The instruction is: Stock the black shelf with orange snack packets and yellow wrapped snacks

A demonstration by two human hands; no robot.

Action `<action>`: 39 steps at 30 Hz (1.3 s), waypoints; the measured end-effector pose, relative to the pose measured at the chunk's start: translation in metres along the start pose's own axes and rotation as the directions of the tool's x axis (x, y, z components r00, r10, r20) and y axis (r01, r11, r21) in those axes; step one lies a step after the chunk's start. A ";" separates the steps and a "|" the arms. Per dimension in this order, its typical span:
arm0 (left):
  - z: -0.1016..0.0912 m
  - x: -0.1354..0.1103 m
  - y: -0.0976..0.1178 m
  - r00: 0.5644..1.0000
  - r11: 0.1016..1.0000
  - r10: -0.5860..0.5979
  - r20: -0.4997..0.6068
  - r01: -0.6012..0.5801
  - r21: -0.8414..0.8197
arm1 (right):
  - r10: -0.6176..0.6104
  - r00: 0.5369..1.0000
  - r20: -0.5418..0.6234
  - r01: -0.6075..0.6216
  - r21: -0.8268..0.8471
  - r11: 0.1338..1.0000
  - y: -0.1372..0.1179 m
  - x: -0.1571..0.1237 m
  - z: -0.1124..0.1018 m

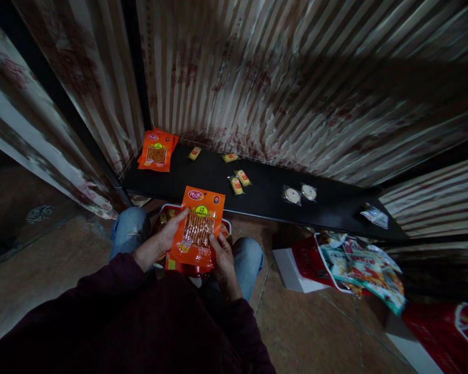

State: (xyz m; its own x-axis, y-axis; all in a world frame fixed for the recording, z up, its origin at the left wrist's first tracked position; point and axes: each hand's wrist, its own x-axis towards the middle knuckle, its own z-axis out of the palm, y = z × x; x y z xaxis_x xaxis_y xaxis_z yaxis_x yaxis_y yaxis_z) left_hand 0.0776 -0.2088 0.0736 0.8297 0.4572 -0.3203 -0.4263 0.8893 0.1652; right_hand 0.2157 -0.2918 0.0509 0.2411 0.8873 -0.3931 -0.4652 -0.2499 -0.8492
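Observation:
Between my two hands is an orange snack bag (198, 228) with a clear window showing brown sticks inside. My left hand (170, 231) grips its left edge, thumb on the front. On the lower right side, my right hand (224, 259) holds the same bag with its thumb over the edge. Below the bag, between my knees, a red basket with a white rim (226, 224) is partly hidden. More orange bags (156, 151) lie overlapped at the left end of the black shelf (210, 192) in front of me.
Small yellow packets (236, 185) lie mid-shelf, with two round white wrapped pieces (292, 195) further right. A silvery packet (375, 216) is near the right end. On the floor, a red basket (310, 262) overflows with snack bags (368, 262); another red basket (440, 332) stands beyond. Striped curtains (257, 78) hang behind.

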 end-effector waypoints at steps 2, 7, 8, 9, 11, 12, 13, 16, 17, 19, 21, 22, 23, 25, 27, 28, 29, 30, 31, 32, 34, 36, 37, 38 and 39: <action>0.000 -0.001 0.001 0.998 1.000 0.004 -0.055 -0.003 0.019 | -0.032 0.999 0.004 0.032 -0.032 0.999 0.001 0.000 0.001; -0.010 0.005 0.006 0.975 0.990 0.133 -0.176 -0.121 0.078 | -0.062 0.997 -0.046 0.059 -0.055 0.997 0.002 0.004 -0.001; -0.013 0.006 0.006 0.953 0.978 0.195 -0.231 -0.172 0.118 | -0.070 0.995 -0.073 0.067 -0.048 0.997 0.001 0.005 -0.002; -0.016 0.008 0.007 0.916 0.957 0.272 -0.294 -0.226 0.181 | -0.084 0.991 -0.100 0.080 -0.042 0.996 0.000 0.006 -0.004; -0.020 0.008 0.006 0.797 0.879 0.452 -0.402 -0.321 0.352 | -0.135 0.980 -0.147 0.128 -0.058 0.990 -0.003 0.008 -0.007; -0.020 0.008 0.004 0.727 0.827 0.538 -0.427 -0.355 0.437 | -0.167 0.973 -0.162 0.156 -0.078 0.985 -0.004 0.009 -0.009; -0.020 0.006 0.002 0.664 0.773 0.610 -0.432 -0.378 0.509 | -0.195 0.966 -0.169 0.180 -0.101 0.978 -0.006 0.009 -0.010; -0.013 0.000 -0.008 0.620 0.683 0.693 -0.366 -0.404 0.609 | -0.245 0.960 -0.137 0.221 -0.173 0.960 -0.012 0.006 -0.007; -0.009 -0.002 -0.013 0.662 0.684 0.677 -0.322 -0.403 0.608 | -0.263 0.958 -0.114 0.236 -0.207 0.949 -0.014 0.004 -0.005; -0.003 -0.004 -0.021 0.758 0.712 0.614 -0.220 -0.412 0.569 | -0.351 0.935 -0.044 0.319 -0.324 0.891 -0.018 -0.001 0.003; 0.000 -0.004 -0.027 0.801 0.742 0.581 -0.146 -0.446 0.501 | -0.468 0.880 0.074 0.445 -0.471 0.761 -0.019 -0.005 0.012; 0.000 -0.003 -0.029 0.807 0.755 0.576 -0.129 -0.465 0.463 | -0.517 0.845 0.134 0.501 -0.535 0.680 -0.018 -0.006 0.015; -0.001 -0.002 -0.031 0.808 0.768 0.575 -0.129 -0.479 0.426 | -0.554 0.812 0.184 0.542 -0.587 0.601 -0.017 -0.008 0.018; -0.005 -0.001 -0.032 0.793 0.786 0.583 -0.178 -0.495 0.370 | -0.596 0.764 0.247 0.580 -0.666 0.468 -0.011 -0.008 0.023; -0.009 -0.002 -0.032 0.782 0.797 0.583 -0.221 -0.498 0.341 | -0.614 0.735 0.288 0.588 -0.722 0.365 -0.005 -0.007 0.025; -0.010 -0.003 -0.032 0.787 0.804 0.575 -0.224 -0.493 0.332 | -0.613 0.726 0.311 0.588 -0.743 0.320 -0.002 -0.007 0.026; -0.011 -0.004 -0.032 0.800 0.814 0.560 -0.215 -0.483 0.323 | -0.611 0.718 0.334 0.589 -0.759 0.278 0.001 -0.007 0.028; -0.011 -0.006 -0.031 0.815 0.825 0.542 -0.203 -0.470 0.315 | -0.606 0.711 0.357 0.592 -0.769 0.241 0.003 -0.007 0.029; -0.011 -0.008 -0.030 0.828 0.836 0.525 -0.198 -0.457 0.304 | -0.599 0.705 0.379 0.596 -0.775 0.211 0.004 -0.007 0.031; -0.011 -0.009 -0.029 0.833 0.845 0.513 -0.207 -0.449 0.289 | -0.586 0.703 0.403 0.603 -0.774 0.192 0.004 -0.008 0.034; -0.011 -0.010 -0.024 0.818 0.855 0.512 -0.261 -0.459 0.241 | -0.554 0.701 0.448 0.629 -0.755 0.186 0.003 -0.009 0.038; -0.013 -0.010 -0.019 0.804 0.864 0.503 -0.317 -0.472 0.174 | -0.539 0.703 0.464 0.645 -0.735 0.208 0.000 -0.009 0.040; -0.014 -0.010 -0.015 0.809 0.875 0.483 -0.336 -0.463 0.141 | -0.549 0.706 0.447 0.639 -0.737 0.221 -0.002 -0.008 0.040; -0.016 -0.011 -0.012 0.821 0.888 0.456 -0.342 -0.445 0.115 | -0.570 0.711 0.412 0.621 -0.748 0.234 -0.004 -0.007 0.038; -0.017 -0.012 -0.008 0.839 0.902 0.427 -0.337 -0.420 0.095 | -0.597 0.716 0.360 0.593 -0.766 0.249 -0.005 -0.004 0.036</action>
State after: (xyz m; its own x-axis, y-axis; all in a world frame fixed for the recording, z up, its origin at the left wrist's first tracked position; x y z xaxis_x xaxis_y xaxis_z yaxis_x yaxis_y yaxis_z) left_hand 0.0651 -0.2217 0.0598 0.3930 0.7634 -0.5126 -0.6991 0.6102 0.3728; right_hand 0.1866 -0.2807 0.0694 0.1436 0.9247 0.3526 0.6792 0.1670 -0.7147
